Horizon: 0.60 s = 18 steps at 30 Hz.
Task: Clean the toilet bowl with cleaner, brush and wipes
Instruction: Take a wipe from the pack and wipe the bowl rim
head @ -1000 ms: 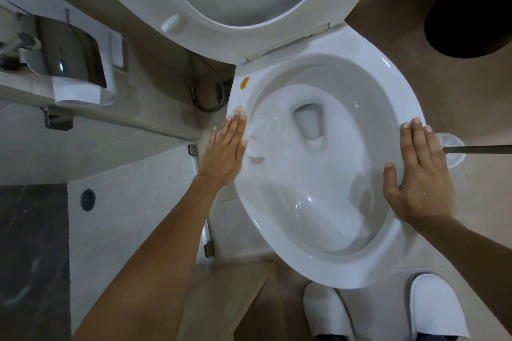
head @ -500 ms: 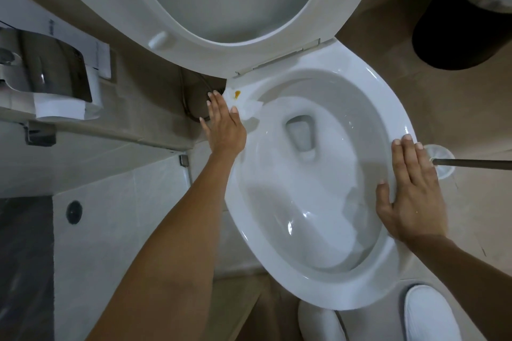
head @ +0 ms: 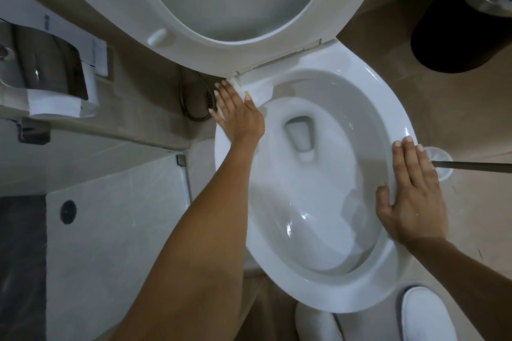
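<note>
No readable writing anywhere; dark marks on the paper strip [head: 94, 48] at 10 o'clock are too blurred to read. Count: two hands, two white slippers, one toilet bowl [head: 382, 108], one raised seat [head: 194, 22]. Left hand [head: 238, 115] lies flat, fingers straight, on the rim at 11 o'clock near the hinge, pressing a white wipe [head: 259, 95] that pokes out past the fingertips, w/ a small yellowish stain [head: 247, 97] on it. Right hand [head: 412, 196] is spread flat, unclenched, resting on the rim at 3 o'clock, gripping nothing. Just beyond its fingertips: toilet brush [head: 440, 159], white head, grey handle running off the right edge. Chrome tissue holder [head: 47, 75] at 9–10, black bin [head: 457, 30] at 2. Left slipper [head: 315, 324], right slipper [head: 426, 315] at 5–6.
</note>
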Available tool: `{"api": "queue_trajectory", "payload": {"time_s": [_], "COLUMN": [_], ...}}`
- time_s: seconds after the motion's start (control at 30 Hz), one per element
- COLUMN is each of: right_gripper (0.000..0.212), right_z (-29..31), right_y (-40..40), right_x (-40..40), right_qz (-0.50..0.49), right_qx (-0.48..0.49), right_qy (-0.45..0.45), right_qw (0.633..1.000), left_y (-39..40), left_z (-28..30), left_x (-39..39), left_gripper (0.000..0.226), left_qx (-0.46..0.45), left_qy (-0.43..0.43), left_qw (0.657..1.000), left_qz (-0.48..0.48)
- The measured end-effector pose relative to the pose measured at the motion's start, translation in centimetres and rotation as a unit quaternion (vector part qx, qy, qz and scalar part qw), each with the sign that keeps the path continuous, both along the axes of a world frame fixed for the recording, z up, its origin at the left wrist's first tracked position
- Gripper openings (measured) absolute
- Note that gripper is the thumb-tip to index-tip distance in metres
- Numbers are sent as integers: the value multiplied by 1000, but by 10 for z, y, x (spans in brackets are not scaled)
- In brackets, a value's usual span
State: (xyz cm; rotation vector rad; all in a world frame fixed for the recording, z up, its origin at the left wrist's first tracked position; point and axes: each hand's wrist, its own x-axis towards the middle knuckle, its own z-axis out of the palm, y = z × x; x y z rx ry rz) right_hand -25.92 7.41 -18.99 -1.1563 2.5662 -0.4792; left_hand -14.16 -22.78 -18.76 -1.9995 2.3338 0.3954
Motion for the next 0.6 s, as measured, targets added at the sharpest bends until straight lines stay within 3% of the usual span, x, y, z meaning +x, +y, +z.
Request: {"api": "queue_trajectory", "payload": {"time_s": [0.27,0.6], "right_gripper": [75,75], "right_z": [1,0], "right_y": [0,-1], "right_x": [-1,0], "right_qz": [2,1], "right_qx": [5,-11], "right_qy": [-1,6], "right_qw": [1000,1000], "left_y": [8,6], "left_z": [-4,-10], "left_x": [26,35], "left_gripper": [54,54], "left_qx": [-5,-69], "left_qy": [43,-7], "left_qw": [992,980], "left_qz": [-119,-188]}}
